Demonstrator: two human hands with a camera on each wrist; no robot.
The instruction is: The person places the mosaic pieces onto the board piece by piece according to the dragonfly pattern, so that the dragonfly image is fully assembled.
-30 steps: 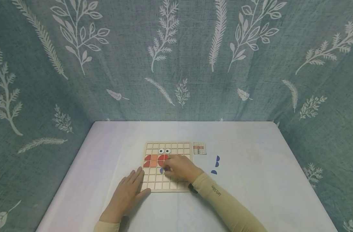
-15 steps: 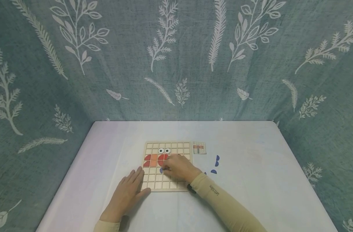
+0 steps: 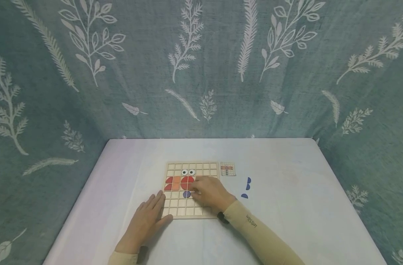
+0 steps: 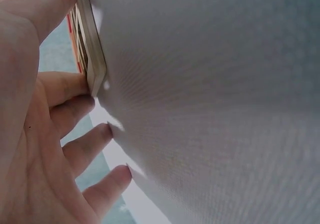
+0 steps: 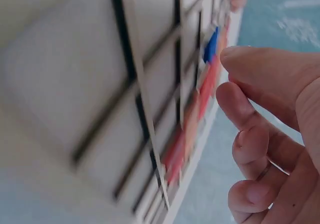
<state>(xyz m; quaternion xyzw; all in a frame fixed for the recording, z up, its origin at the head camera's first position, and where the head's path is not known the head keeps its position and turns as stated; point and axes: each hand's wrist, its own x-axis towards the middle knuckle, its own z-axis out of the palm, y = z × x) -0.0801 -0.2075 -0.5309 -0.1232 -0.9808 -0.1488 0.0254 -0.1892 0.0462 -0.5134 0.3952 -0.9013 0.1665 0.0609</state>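
A wooden grid board lies on the table with flat coloured pieces in its cells. Two blue half-circles form a blue disc just below the red disc. My right hand hovers over the board just right of the blue disc. In the right wrist view its thumb and bent fingers hold nothing, with a small gap between thumb and forefinger. My left hand rests at the board's left edge, fingers extended. In the left wrist view its thumb and forefinger touch the board's frame.
Several loose blue half-circles lie right of the board. A small pattern card sits by its upper right corner. Two eye pieces, orange squares and red quarter pieces fill other cells. A patterned curtain rises behind.
My right hand has drawn slightly right and let go of a blue half-circle, which now sits against the other one as a disc. The left hand stays put.
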